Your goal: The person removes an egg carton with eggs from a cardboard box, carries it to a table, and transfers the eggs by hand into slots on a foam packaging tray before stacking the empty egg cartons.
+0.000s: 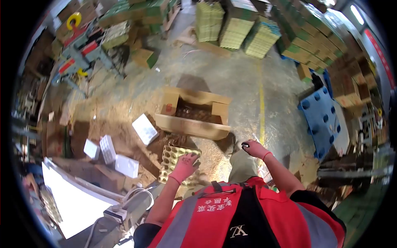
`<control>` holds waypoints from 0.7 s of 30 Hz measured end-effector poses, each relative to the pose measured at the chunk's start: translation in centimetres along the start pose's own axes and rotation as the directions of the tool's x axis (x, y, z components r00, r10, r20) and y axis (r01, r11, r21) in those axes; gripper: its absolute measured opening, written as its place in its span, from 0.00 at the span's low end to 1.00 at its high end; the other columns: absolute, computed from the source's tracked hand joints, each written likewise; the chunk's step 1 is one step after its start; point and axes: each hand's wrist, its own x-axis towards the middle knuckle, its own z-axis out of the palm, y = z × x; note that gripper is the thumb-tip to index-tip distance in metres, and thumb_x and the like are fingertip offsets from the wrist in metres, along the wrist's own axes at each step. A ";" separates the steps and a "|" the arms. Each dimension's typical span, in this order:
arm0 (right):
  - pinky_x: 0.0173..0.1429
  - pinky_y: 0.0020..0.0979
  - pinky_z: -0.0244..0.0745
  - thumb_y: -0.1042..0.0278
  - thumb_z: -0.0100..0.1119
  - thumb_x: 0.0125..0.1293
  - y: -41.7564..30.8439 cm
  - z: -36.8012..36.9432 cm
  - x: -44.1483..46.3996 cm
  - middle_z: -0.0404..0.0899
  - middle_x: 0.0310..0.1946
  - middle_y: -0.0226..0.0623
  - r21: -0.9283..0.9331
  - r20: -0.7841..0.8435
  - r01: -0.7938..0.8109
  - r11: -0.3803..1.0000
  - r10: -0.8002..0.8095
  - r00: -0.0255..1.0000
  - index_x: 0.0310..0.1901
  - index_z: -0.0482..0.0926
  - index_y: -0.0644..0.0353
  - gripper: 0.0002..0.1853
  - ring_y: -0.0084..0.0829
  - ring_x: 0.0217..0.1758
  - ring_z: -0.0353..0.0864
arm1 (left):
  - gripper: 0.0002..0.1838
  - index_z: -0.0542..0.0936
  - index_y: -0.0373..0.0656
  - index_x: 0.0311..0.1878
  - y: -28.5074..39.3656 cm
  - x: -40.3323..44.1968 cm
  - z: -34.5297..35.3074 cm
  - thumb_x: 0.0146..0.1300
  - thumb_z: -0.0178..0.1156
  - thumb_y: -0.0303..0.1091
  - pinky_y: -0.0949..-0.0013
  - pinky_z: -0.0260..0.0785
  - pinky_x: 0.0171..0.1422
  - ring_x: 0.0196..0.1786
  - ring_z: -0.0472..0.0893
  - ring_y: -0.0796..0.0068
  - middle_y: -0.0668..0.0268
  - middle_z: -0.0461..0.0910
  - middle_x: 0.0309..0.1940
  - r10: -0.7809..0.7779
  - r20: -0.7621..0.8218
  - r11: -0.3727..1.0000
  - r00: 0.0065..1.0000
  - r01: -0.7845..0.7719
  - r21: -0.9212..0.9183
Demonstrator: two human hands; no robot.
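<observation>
My left hand, in a pink glove, is over the right part of a yellowish moulded tray with round hollows; whether its fingers grip the tray is unclear. Beside my right knee, my right hand, also gloved in pink, is closed around a small dark object too small to identify. Beyond the tray, an open cardboard box on the floor holds brownish round items, partly in shadow.
White foam blocks lie on the dusty floor at the left. A blue pallet leans at the right. Stacked trays and cartons are at the back. A grey and red machine stands back left.
</observation>
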 end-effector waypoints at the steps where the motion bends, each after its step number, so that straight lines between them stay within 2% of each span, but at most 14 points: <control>1: 0.65 0.45 0.72 0.52 0.53 0.70 0.0 -1.2 3.0 0.80 0.54 0.51 -0.036 0.038 0.025 0.999 -0.024 0.999 0.57 0.80 0.57 0.21 0.52 0.59 0.78 | 0.17 0.80 0.47 0.54 0.4 1.6 -0.7 0.65 0.61 0.43 0.56 0.71 0.59 0.52 0.80 0.57 0.58 0.80 0.51 -0.052 -0.062 0.995 0.997 0.047 -0.093; 5: 0.64 0.45 0.73 0.53 0.54 0.69 2.2 -2.7 17.1 0.80 0.51 0.49 -0.070 0.122 0.245 0.967 -0.235 0.964 0.56 0.81 0.56 0.21 0.51 0.57 0.78 | 0.22 0.78 0.44 0.61 -1.3 7.6 2.5 0.63 0.62 0.36 0.56 0.63 0.72 0.66 0.72 0.50 0.52 0.77 0.59 -0.420 -0.122 0.837 0.899 0.332 -0.436; 6: 0.62 0.44 0.74 0.54 0.55 0.67 1.9 -3.4 20.4 0.80 0.49 0.48 -0.112 0.175 0.273 0.955 -0.252 0.952 0.52 0.82 0.55 0.18 0.48 0.56 0.79 | 0.21 0.78 0.41 0.60 -2.0 9.0 3.9 0.64 0.62 0.34 0.59 0.66 0.70 0.64 0.74 0.50 0.53 0.77 0.58 -0.496 -0.105 0.781 0.862 0.390 -0.488; 8: 0.60 0.43 0.74 0.56 0.55 0.66 4.1 -1.5 30.2 0.81 0.47 0.47 -0.258 0.334 0.476 0.841 -0.385 0.860 0.45 0.82 0.55 0.15 0.46 0.54 0.79 | 0.21 0.78 0.39 0.60 -1.3 13.2 6.3 0.63 0.57 0.20 0.67 0.69 0.67 0.61 0.79 0.65 0.58 0.80 0.56 -0.752 -0.025 0.441 0.659 0.474 -0.763; 9: 0.58 0.43 0.75 0.57 0.55 0.65 5.3 -0.4 34.2 0.81 0.45 0.47 -0.254 0.328 0.533 0.807 -0.447 0.832 0.42 0.82 0.56 0.13 0.47 0.53 0.80 | 0.21 0.77 0.37 0.62 -1.8 15.1 8.1 0.66 0.54 0.18 0.70 0.68 0.67 0.60 0.78 0.73 0.61 0.80 0.56 -0.797 -0.028 0.375 0.604 0.458 -0.806; 10: 0.57 0.43 0.75 0.58 0.55 0.64 6.1 0.3 38.2 0.82 0.44 0.46 -0.251 0.315 0.576 0.778 -0.497 0.808 0.39 0.82 0.56 0.12 0.47 0.52 0.81 | 0.20 0.76 0.35 0.63 -1.2 17.6 8.8 0.68 0.53 0.19 0.71 0.68 0.67 0.59 0.78 0.74 0.62 0.79 0.58 -0.848 -0.034 0.267 0.529 0.370 -0.890; 13: 0.55 0.43 0.76 0.60 0.55 0.63 8.0 2.2 48.1 0.82 0.43 0.44 -0.408 0.444 0.672 0.618 -0.509 0.738 0.41 0.82 0.56 0.11 0.46 0.49 0.82 | 0.20 0.75 0.33 0.64 -3.4 24.8 13.8 0.69 0.52 0.19 0.72 0.65 0.69 0.61 0.76 0.75 0.62 0.78 0.59 -0.878 0.115 0.021 0.465 0.276 -0.961; 14: 0.55 0.43 0.76 0.60 0.55 0.63 8.1 2.9 50.7 0.82 0.44 0.44 -0.491 0.470 0.674 0.552 -0.483 0.739 0.41 0.82 0.55 0.12 0.45 0.49 0.82 | 0.20 0.74 0.34 0.65 -4.2 28.2 13.3 0.70 0.51 0.20 0.72 0.64 0.70 0.61 0.76 0.75 0.62 0.78 0.59 -0.864 0.161 0.004 0.477 0.326 -0.945; 15: 0.56 0.42 0.76 0.60 0.55 0.64 7.5 2.7 52.4 0.82 0.45 0.44 -0.441 0.495 0.685 0.580 -0.480 0.725 0.43 0.82 0.55 0.12 0.45 0.50 0.82 | 0.19 0.75 0.34 0.64 -5.8 30.6 14.8 0.71 0.52 0.23 0.73 0.66 0.68 0.59 0.77 0.76 0.63 0.80 0.57 -0.854 0.067 0.127 0.515 0.332 -0.935; 16: 0.58 0.42 0.75 0.60 0.55 0.64 6.5 1.9 53.5 0.82 0.47 0.44 -0.395 0.517 0.689 0.608 -0.473 0.713 0.44 0.82 0.55 0.13 0.45 0.51 0.82 | 0.18 0.77 0.34 0.62 -6.7 33.8 13.5 0.71 0.54 0.24 0.73 0.67 0.65 0.58 0.78 0.76 0.63 0.82 0.54 -0.888 0.118 0.104 0.445 0.442 -0.891; 18: 0.60 0.42 0.75 0.61 0.55 0.65 6.1 2.9 54.0 0.82 0.48 0.45 -0.315 0.514 0.656 0.686 -0.458 0.726 0.46 0.82 0.56 0.13 0.45 0.53 0.82 | 0.17 0.78 0.39 0.59 -10.3 37.6 15.2 0.69 0.56 0.29 0.72 0.70 0.59 0.54 0.79 0.74 0.63 0.82 0.51 -0.874 0.071 0.044 0.481 0.223 -0.974; 19: 0.61 0.43 0.75 0.61 0.54 0.66 6.3 4.4 54.5 0.82 0.49 0.46 -0.282 0.482 0.625 0.728 -0.456 0.749 0.47 0.82 0.56 0.14 0.45 0.54 0.82 | 0.16 0.79 0.38 0.57 -12.4 39.2 16.4 0.69 0.55 0.29 0.73 0.72 0.53 0.47 0.80 0.77 0.65 0.82 0.46 -0.902 0.164 -0.097 0.400 0.182 -0.978; 20: 0.62 0.43 0.75 0.61 0.54 0.66 6.3 5.3 54.9 0.82 0.49 0.46 -0.250 0.449 0.594 0.764 -0.452 0.771 0.48 0.82 0.57 0.14 0.46 0.55 0.81 | 0.14 0.81 0.38 0.54 -14.6 40.7 19.2 0.70 0.54 0.31 0.74 0.72 0.44 0.38 0.77 0.80 0.68 0.81 0.39 -0.951 0.100 -0.121 0.291 -0.057 -0.991; 21: 0.63 0.44 0.74 0.61 0.54 0.67 5.7 5.8 55.0 0.82 0.51 0.49 -0.209 0.475 0.553 0.807 -0.410 0.778 0.50 0.81 0.58 0.15 0.46 0.57 0.81 | 0.13 0.81 0.40 0.54 -16.2 41.4 18.8 0.70 0.55 0.32 0.74 0.73 0.44 0.39 0.79 0.79 0.68 0.81 0.41 -0.945 0.231 -0.274 0.232 -0.174 -0.946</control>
